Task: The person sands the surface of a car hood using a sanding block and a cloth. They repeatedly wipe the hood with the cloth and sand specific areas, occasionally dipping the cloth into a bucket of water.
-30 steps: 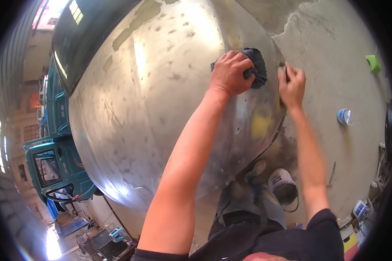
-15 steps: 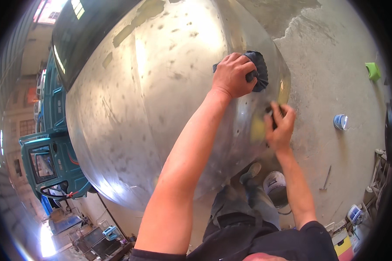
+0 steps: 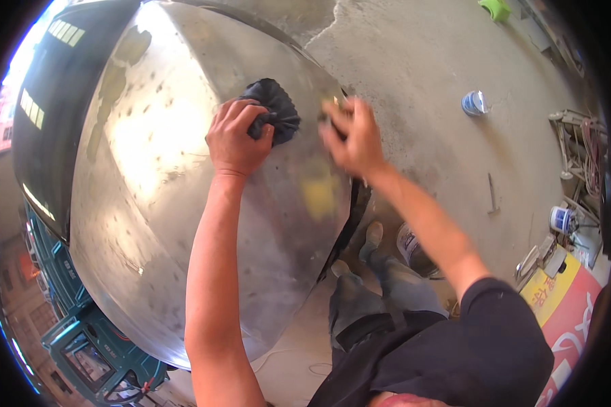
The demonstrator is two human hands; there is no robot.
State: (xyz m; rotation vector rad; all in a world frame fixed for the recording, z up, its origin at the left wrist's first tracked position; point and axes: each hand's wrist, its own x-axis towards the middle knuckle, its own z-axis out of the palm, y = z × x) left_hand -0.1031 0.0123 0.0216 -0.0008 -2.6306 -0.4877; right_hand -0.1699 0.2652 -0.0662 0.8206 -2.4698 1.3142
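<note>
A bunched dark cloth lies on the car's bonnet, whose sanded grey metal is dotted with dark spots. My left hand is closed around the cloth's near side and presses it on the panel. Over the bonnet's right edge, my right hand is bent round a small dark item, smeared by motion; I cannot make out its kind. A yellowish patch shows on the metal just nearer to me than this hand.
The car's dark windscreen rises at the left. Beyond it stands a teal vehicle cab. On the concrete floor to the right are a blue-and-white tub, a thin tool and, by my feet, a bucket.
My view has turned and shifted along the bonnet. My right hand has moved farther along the right edge, past the yellowish patch. The cloth stays in my left hand.
</note>
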